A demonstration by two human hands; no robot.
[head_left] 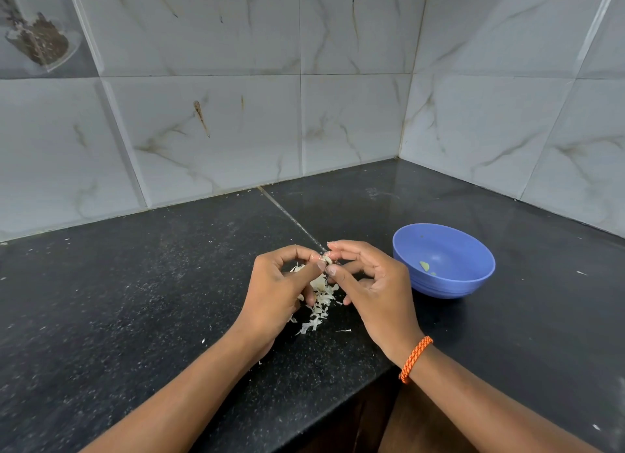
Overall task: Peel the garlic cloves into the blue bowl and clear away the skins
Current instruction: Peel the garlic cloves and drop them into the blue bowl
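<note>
Both hands meet over the black counter and pinch one small garlic clove (326, 259) between their fingertips. My left hand (280, 290) holds it from the left with thumb and forefinger. My right hand (372, 283), with an orange band on its wrist, pinches it from the right. Below the hands lies a heap of white garlic skins (319, 303), partly hidden by my left hand. The blue bowl (473, 276) stands upright just to the right of my right hand and holds a couple of small pale green pieces (424, 266).
The black speckled counter (135, 300) runs into a tiled corner at the back and right. Its front edge (338, 415) lies close under my forearms. Small skin flecks are scattered over the counter. A clear wall holder (37, 39) hangs at the upper left.
</note>
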